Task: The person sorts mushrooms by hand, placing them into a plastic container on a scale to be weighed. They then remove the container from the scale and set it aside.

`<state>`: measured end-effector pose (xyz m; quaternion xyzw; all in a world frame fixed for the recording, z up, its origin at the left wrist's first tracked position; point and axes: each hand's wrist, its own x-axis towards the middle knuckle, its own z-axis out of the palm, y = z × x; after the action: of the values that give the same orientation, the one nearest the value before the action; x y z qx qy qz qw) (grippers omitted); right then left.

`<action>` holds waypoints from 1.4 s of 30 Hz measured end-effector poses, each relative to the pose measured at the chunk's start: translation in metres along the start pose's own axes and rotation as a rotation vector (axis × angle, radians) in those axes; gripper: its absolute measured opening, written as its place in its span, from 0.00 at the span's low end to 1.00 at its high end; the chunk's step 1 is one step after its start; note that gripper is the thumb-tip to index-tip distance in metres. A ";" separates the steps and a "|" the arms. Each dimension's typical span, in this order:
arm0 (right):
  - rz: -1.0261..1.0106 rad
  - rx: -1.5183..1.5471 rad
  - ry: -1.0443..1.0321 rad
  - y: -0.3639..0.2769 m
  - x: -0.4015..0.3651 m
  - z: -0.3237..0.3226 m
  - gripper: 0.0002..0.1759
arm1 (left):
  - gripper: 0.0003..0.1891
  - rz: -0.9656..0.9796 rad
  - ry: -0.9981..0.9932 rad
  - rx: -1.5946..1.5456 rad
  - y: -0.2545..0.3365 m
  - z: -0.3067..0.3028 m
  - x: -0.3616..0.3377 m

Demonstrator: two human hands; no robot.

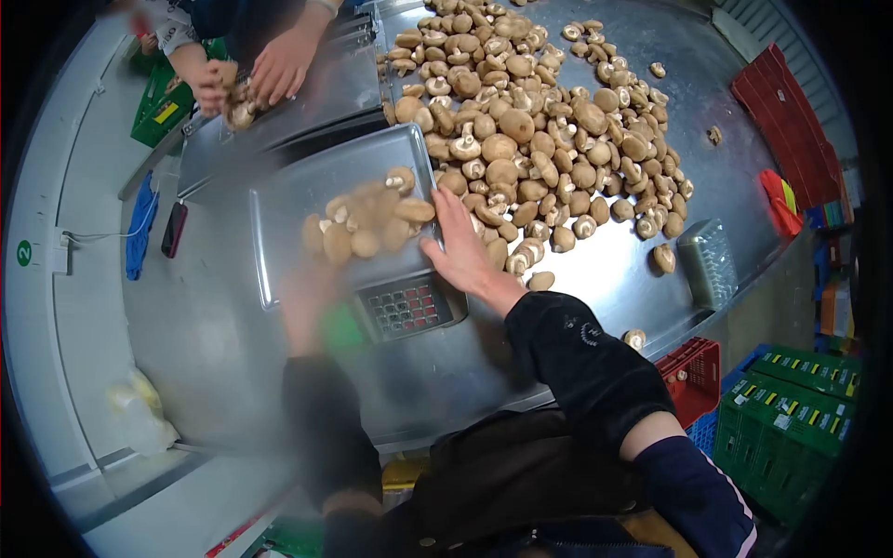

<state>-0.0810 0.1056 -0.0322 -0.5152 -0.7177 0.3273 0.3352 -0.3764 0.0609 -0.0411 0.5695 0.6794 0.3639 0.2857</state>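
Note:
A pile of brown-capped mushrooms (pixel 549 139) lies on the steel table. In front of me stands a weighing scale with a keypad (pixel 406 307) and a metal tray (pixel 288 205) on top. Several mushrooms (pixel 365 244) rest loosely in the tray, partly blurred. My right hand (pixel 465 246) is at the tray's right rim, fingers stretched out and thumb apart, close beside a mushroom (pixel 414 210). At the tray's front left is my left hand (pixel 312 298), too smeared to make out its fingers.
Another person's hands (pixel 256 79) handle mushrooms at the upper left. A phone (pixel 174 229) and blue cloth (pixel 141 228) are at the left. A clear plastic punnet (pixel 709 265) sits near the table's right edge. Red crates (pixel 786 126) and green crates (pixel 781 437) stand to the right.

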 end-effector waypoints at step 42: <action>0.429 -0.702 -0.015 0.111 -0.292 -0.194 0.29 | 0.11 0.125 -0.249 -0.202 0.145 0.103 -0.158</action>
<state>0.2069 -0.1224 -0.0561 -0.7339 -0.6644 0.1290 0.0580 -0.1822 -0.0639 0.0153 0.6195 0.5620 0.3743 0.4003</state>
